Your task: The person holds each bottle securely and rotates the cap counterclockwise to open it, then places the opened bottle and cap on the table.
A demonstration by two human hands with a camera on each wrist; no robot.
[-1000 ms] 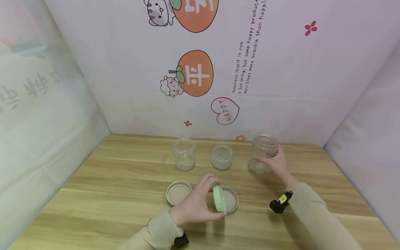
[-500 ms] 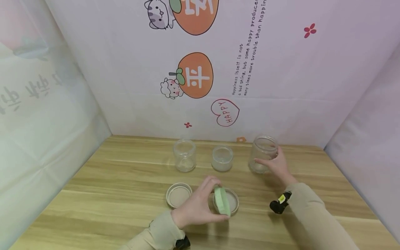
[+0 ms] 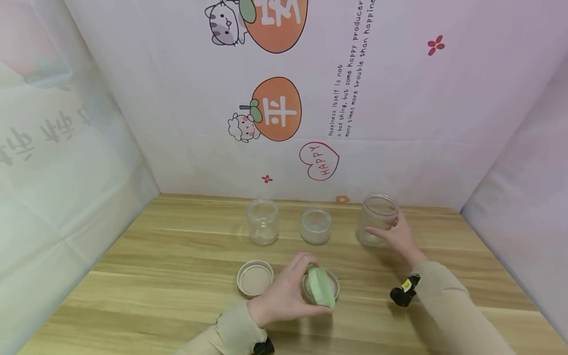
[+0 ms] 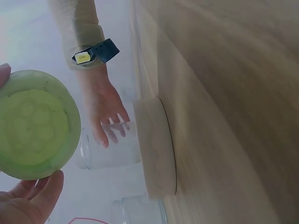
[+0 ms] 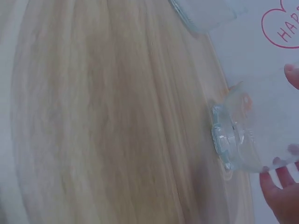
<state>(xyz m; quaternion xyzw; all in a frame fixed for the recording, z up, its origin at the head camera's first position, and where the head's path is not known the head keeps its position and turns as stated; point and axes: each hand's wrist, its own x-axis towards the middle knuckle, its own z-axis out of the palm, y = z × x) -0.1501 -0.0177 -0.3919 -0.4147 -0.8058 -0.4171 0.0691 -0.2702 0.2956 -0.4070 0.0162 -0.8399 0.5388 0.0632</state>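
Note:
My left hand (image 3: 288,296) pinches a round pale-green lid (image 3: 322,286) by its edges, thumb on one side and fingers on the other. The lid is tilted on edge above a lid (image 3: 335,297) with a metal-coloured rim on the table. In the left wrist view the green lid's (image 4: 35,123) broad face shows several faint round shapes. At the back right my right hand (image 3: 399,236) grips a tall clear glass jar (image 3: 369,217) from its right side. The jar stands upright with its mouth uncovered. The right wrist view shows its thick glass base (image 5: 224,140) at the tabletop.
A clear jar (image 3: 263,222) and a shorter one (image 3: 316,229) stand in a row left of the gripped jar, both without lids. Another metal-rimmed lid (image 3: 255,279) lies left of my left hand. A printed cloth wall (image 3: 199,162) rises behind the wooden table (image 3: 155,266).
My left hand has moved slightly right and toward me, and the green lid has tilted further over. My right hand and the tall jar have shifted a little to the right.

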